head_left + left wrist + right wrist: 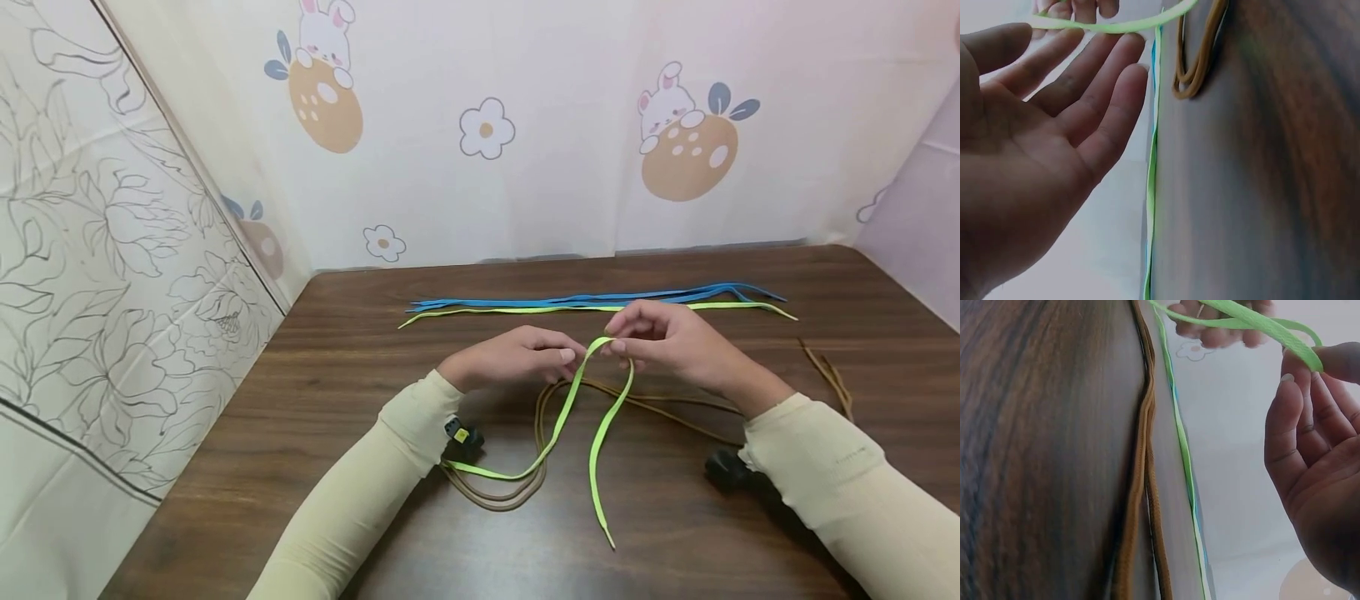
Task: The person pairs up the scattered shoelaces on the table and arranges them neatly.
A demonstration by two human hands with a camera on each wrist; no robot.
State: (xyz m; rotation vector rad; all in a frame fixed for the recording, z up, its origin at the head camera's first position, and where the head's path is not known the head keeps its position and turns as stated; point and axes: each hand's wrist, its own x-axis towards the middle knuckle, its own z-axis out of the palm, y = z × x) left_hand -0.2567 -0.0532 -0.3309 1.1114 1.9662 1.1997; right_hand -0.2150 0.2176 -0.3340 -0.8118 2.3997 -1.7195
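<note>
A flat lime-green lace (pixel 567 408) hangs in a loop above the table, one tip dangling at the front. My right hand (pixel 678 346) pinches the loop's top between thumb and forefinger; the right wrist view shows the lace (pixel 1272 328) bent at those fingertips of the right hand (pixel 1329 437). My left hand (pixel 521 358) is just left of the lace, fingers extended. In the left wrist view the left hand (pixel 1066 119) has its fingers nearly straight, with the lace (pixel 1122 27) running along the fingertips. Brown laces (pixel 498 502) lie looped on the table beneath both hands.
Blue laces (pixel 525 302) and another lime lace (pixel 487 311) lie lengthwise near the back of the table (pixel 315 375). The brown laces' ends (pixel 828 375) are at the right. Behind the table stands a patterned wall covering (pixel 555 192).
</note>
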